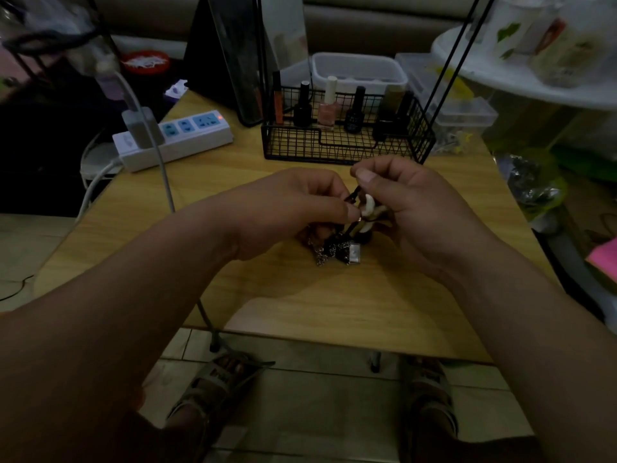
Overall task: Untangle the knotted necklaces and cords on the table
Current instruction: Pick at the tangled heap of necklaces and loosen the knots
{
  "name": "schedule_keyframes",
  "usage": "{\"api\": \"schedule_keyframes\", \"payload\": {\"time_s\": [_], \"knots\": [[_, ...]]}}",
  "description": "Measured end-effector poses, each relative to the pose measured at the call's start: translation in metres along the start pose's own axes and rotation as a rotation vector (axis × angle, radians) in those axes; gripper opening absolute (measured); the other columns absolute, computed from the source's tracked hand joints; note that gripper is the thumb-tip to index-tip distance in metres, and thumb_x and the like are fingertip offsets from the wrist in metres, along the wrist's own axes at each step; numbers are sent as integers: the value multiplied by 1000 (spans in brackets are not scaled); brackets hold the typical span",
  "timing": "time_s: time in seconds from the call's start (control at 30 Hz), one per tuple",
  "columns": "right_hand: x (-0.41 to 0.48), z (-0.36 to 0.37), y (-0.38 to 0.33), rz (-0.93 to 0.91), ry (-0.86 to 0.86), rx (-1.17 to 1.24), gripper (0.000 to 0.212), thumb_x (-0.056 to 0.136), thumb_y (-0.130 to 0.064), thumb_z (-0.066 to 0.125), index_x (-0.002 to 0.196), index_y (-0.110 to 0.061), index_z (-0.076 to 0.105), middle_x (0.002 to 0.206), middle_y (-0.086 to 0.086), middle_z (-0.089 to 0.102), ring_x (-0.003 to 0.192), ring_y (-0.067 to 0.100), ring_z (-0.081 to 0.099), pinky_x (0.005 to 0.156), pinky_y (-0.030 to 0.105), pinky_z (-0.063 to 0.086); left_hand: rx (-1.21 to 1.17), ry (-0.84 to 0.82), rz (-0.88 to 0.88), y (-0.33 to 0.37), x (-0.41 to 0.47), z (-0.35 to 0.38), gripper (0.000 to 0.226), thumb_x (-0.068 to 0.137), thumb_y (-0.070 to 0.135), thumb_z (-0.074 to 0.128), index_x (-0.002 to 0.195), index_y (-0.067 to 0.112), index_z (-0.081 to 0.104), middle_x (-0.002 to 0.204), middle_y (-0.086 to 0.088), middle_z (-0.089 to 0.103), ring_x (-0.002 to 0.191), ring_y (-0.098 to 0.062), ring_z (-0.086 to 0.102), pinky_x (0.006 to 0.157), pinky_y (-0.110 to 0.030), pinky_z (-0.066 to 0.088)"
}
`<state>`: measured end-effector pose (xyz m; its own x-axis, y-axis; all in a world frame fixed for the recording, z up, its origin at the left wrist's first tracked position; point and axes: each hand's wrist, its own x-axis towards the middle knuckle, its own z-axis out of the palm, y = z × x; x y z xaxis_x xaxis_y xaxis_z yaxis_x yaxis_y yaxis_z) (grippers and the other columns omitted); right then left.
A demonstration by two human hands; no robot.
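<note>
A knotted bundle of necklaces and cords hangs between both hands just above the wooden table. It holds dark cords, a white shell-like pendant, a silver chain and a small square charm that touches the tabletop. My left hand pinches the bundle from the left with curled fingers. My right hand pinches a dark cord at the top between thumb and forefinger. Parts of the knot are hidden behind my fingers.
A black wire basket with nail polish bottles stands just behind the hands. A white power strip with a plugged charger and cable lies at the back left. Plastic boxes sit at the back right. My sandalled feet show below the table's front edge.
</note>
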<state>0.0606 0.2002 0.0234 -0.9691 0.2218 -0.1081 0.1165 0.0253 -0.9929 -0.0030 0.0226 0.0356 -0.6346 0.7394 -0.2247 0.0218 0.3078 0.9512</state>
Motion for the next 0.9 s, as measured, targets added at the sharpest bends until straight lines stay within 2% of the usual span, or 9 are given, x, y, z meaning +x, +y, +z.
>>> {"api": "schedule_keyframes", "payload": {"time_s": [0.1,0.17,0.3,0.37,0.5,0.63,0.7,0.8,0.9], "knots": [[-1,0,-2,16,2,-10,15,103,-25,60,110,-14,69,84,5,68,79,21,64,69,35,55,-89,-26,9,-1,0,-1,6,100,4,59,101,9,61,94,-12,71,84,-24,68,79,-42,55],[-1,1,-2,48,2,-14,18,103,-28,60,106,-13,69,85,5,68,81,22,65,73,38,53,-138,-7,18,-2,1,-1,11,100,-1,55,99,9,58,90,-12,73,83,-26,71,77,-41,56],[-2,2,-2,75,-2,-3,19,103,-33,61,100,-15,67,77,3,58,60,13,55,57,27,44,-197,30,16,-5,2,-4,20,98,-7,49,95,11,55,86,-12,73,76,-25,72,73,-38,53],[-3,2,-1,73,5,26,21,103,-33,60,103,-13,66,78,3,58,62,15,56,54,27,46,-228,-4,15,-7,2,-6,20,96,-8,49,92,11,54,86,-13,72,77,-26,72,74,-39,53],[-7,0,-3,97,23,81,34,104,-43,55,113,-12,67,96,10,72,83,22,70,67,33,54,-295,-19,17,-6,1,-6,16,95,-5,53,92,10,53,85,-11,70,79,-23,71,71,-34,53],[-14,-4,-4,52,-113,31,48,94,-54,61,122,-14,64,111,11,75,96,26,73,85,40,58,-355,62,9,-4,2,-6,13,100,-2,54,105,10,52,92,-15,69,77,-23,71,66,-31,51],[-16,-3,-2,-14,-136,-71,39,90,-43,71,118,-16,67,110,10,76,100,26,74,90,43,59,-384,70,7,-2,2,-6,17,101,0,54,113,11,52,97,-19,68,78,-25,72,64,-30,51],[-14,-5,3,-35,-74,-94,12,98,-26,68,105,-16,71,99,9,76,93,25,72,89,45,56,-389,52,-5,0,0,-5,12,101,2,53,108,12,52,97,-21,70,79,-29,73,61,-29,53],[-10,-7,1,29,-29,29,12,103,-22,60,98,-15,68,89,5,74,92,24,73,86,44,55,-379,68,-25,-1,0,-5,11,101,2,53,96,12,51,93,-18,72,78,-28,72,59,-29,51]]}}
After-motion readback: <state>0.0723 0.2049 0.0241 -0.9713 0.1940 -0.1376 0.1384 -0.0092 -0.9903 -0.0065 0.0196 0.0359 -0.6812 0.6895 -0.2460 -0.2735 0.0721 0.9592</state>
